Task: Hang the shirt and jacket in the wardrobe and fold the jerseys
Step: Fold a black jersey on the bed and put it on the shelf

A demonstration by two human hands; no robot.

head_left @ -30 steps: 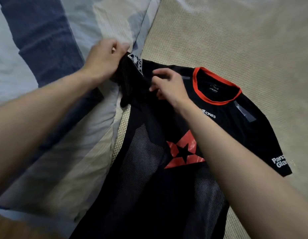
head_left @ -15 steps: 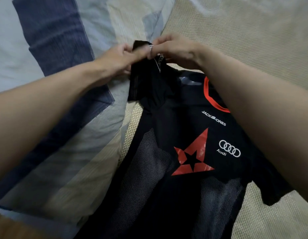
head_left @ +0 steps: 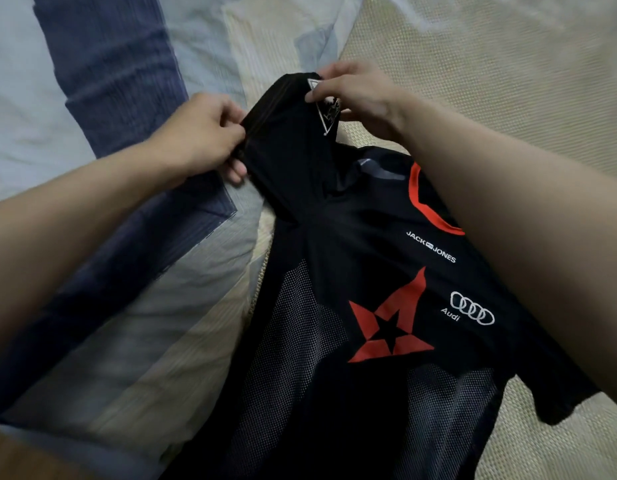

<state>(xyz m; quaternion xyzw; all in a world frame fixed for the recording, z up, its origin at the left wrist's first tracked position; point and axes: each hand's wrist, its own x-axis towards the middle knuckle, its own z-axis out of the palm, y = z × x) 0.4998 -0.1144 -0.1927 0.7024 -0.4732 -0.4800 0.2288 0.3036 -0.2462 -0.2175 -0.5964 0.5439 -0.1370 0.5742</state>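
**Jersey: sleeve being stretched flat before the fold**

Black jersey (head_left: 352, 289) lies front-up on the woven mat (head_left: 490, 81), red star logo (head_left: 390, 323) facing the camera. That logo is my landmark.

- Up and left of the logo, one sleeve (head_left: 289, 133) is lifted off the mat and held taut between both hands. Likely reason: smoothing out the bunching so it lays flat or folds in cleanly.
- Left hand (head_left: 199, 133): fingers clenched on the sleeve's hem edge, left of and above the logo.
- Right hand (head_left: 359, 95): fingers pinching the sleeve near the white triangular patch (head_left: 326, 110), straight above the logo. The right forearm crosses over the red collar (head_left: 421, 202) (most of the collar is hidden).
- Other sleeve lies flat on the mat, down and right of the logo.
- Body of the jersey is spread open with mesh panels both sides of the logo; no fold made yet, so folding is at an early stage.
- Left of the logo: a blue and pale patchwork blanket (head_left: 109, 98) that the jersey's left edge overlaps slightly.

Wardrobe, shirt and jacket not in view.
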